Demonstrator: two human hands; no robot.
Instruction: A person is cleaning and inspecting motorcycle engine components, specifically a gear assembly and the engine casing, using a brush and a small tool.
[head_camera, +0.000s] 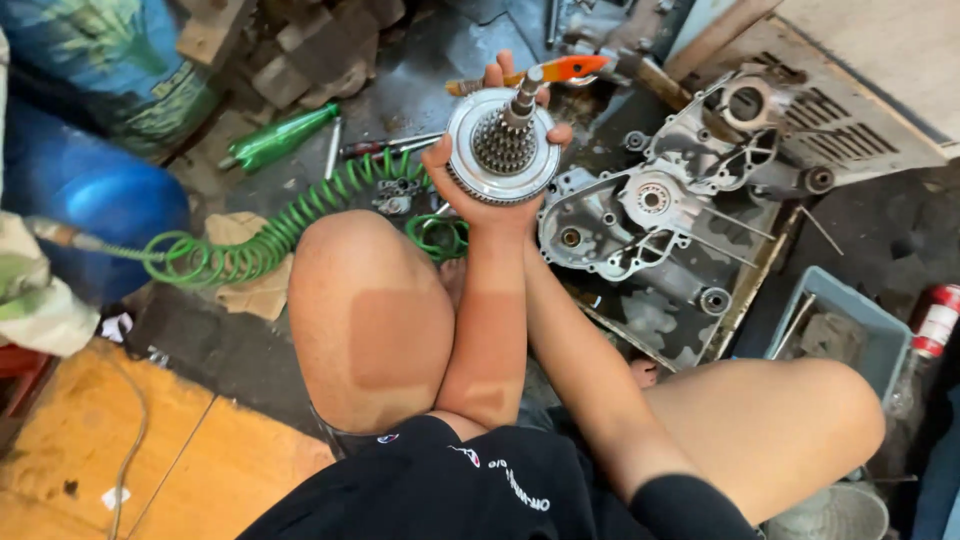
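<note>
The person sat on the workshop floor with knees drawn up, both forearms reaching out between them. The left hand was cupped under a round metal clutch and gear assembly, fingers curled up around its toothed rim so the disc lay face-up in the palm, held in the air above the floor and just beside the open engine case. A splined shaft stood up from the middle of the disc, tilted a little away from the person.

The right hand was mostly hidden behind the assembly; only fingertips showed past the far edge, near an orange-handled tool. I could not tell whether it gripped the tool, the shaft, or merely steadied the disc.

The part looked solid steel, so likely heavy for its size and quite rigid, and the greasy surroundings suggested an oily, slippery surface. The toothed rim seemed the safest place to grip, with the palm underneath bearing the weight; the shaft alone would probably give a poorer, slicker hold.

A green coiled air hose trailed across the floor to the left, beside a green bottle, and a grey plastic tray sat to the right.
</note>
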